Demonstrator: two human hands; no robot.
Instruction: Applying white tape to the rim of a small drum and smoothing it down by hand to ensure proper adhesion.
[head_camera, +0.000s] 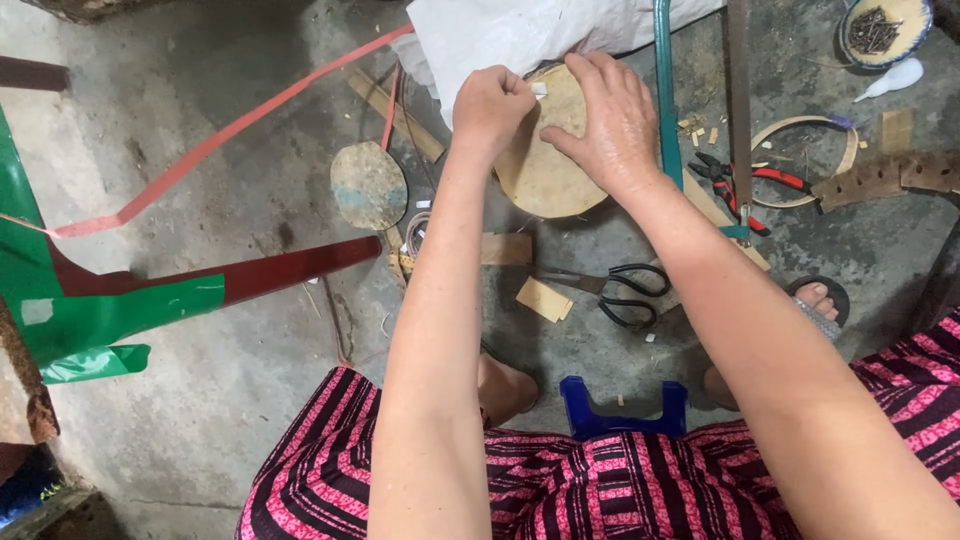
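Note:
A round tan wooden disc (545, 175) lies on the concrete floor ahead of me. My right hand (605, 120) rests flat on its upper right part, fingers spread, pressing it down. My left hand (490, 105) is at the disc's upper left edge, fingers pinched on a small white piece (539, 89) held against the disc. A white sack (520, 35) lies just behind the disc, partly under both hands.
Black-handled scissors (615, 285) and wood offcuts (543, 298) lie near my knees. A teal hacksaw frame (664, 90), red-handled pliers (745, 180), a wooden hoop (805, 160), a bowl of nails (882, 30), a smaller grey disc (368, 185), red strapping (200, 150) and a blue stool (622, 410) surround me.

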